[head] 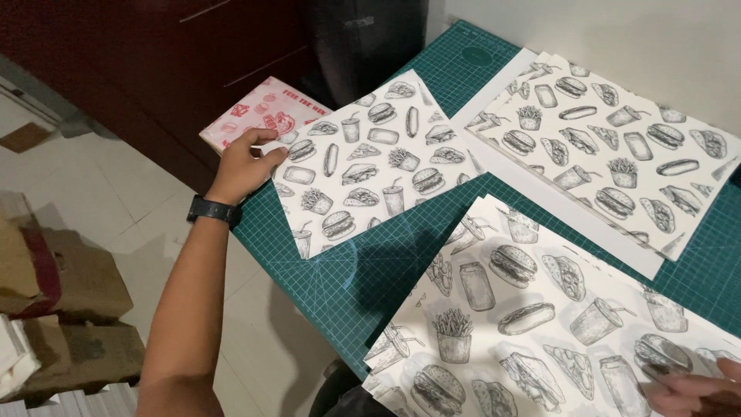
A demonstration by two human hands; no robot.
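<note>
At frame edge, right hand half-cropped

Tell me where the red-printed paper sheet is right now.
In the head view, the red-printed paper sheet lies at the green cutting mat's far left corner, tucked partly under a black-and-white food-print sheet, with the left hand on that corner.

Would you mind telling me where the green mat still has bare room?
Bare cutting mat shows between the left paper stack and the near stack, and at the far corner. The right side is crowded with the far stack.
</note>
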